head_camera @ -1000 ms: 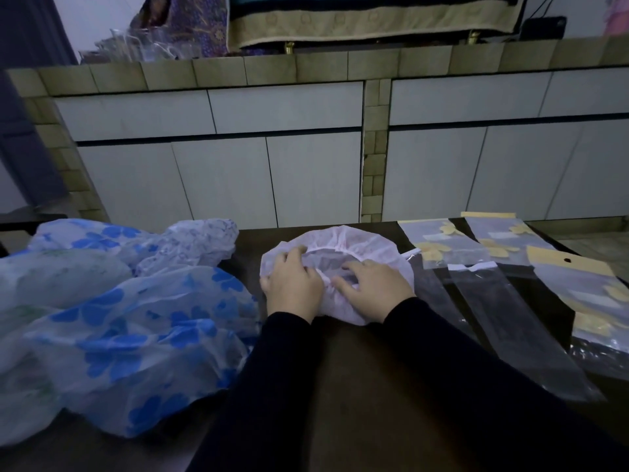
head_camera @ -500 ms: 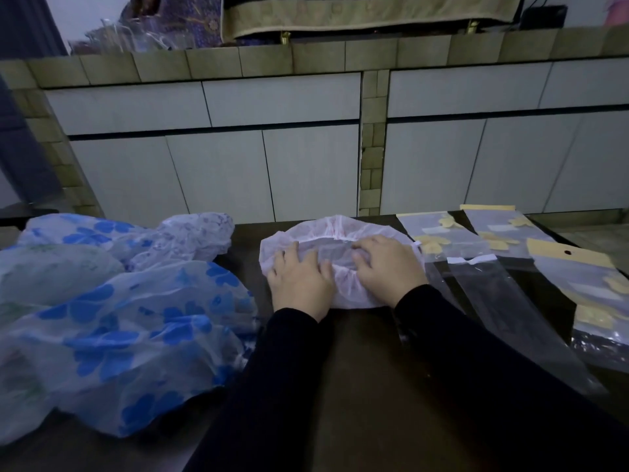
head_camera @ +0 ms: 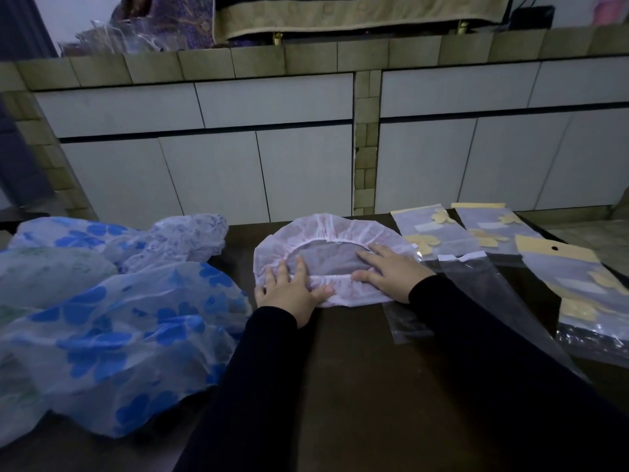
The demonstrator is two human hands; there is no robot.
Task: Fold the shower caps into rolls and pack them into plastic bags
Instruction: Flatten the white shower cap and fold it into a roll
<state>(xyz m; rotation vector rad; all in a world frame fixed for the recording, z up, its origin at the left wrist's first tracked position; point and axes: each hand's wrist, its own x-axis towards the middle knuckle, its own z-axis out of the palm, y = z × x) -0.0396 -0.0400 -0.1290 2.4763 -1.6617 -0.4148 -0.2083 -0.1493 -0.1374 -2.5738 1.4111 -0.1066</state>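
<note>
A dark brown wooden surface (head_camera: 357,386) is seen filling the lower half of the frame. At its centre, a translucent white shower cap with a faint pink pattern and a gathered elastic rim (head_camera: 332,235) is laid flat, opening upward. The left hand (head_camera: 291,289) is pressed on the cap's near left edge with fingers spread and nearly straight; nothing is gripped. The right hand (head_camera: 391,269) is laid flat on the cap's right side, fingers extended toward the opening, the thumb lying against the elastic; nothing is gripped by it either. Both arms are covered by black sleeves (head_camera: 493,352).

In the lower left of the frame, a heap of translucent shower caps printed with blue flowers (head_camera: 112,328) is piled on the surface, with a paler, faintly patterned one (head_camera: 183,238) behind it. At the right of the frame, several long clear plastic bags with yellow header cards (head_camera: 561,267) are spread out, and one plain clear bag (head_camera: 483,287) is partly covered by the right sleeve.

Beyond the surface, white cabinet panels (head_camera: 211,172) framed by olive-beige tiles (head_camera: 366,137) are seen across the middle of the frame. Along the top, a tiled ledge carries patterned fabric (head_camera: 340,15) and crumpled clear plastic (head_camera: 119,39) at upper left
</note>
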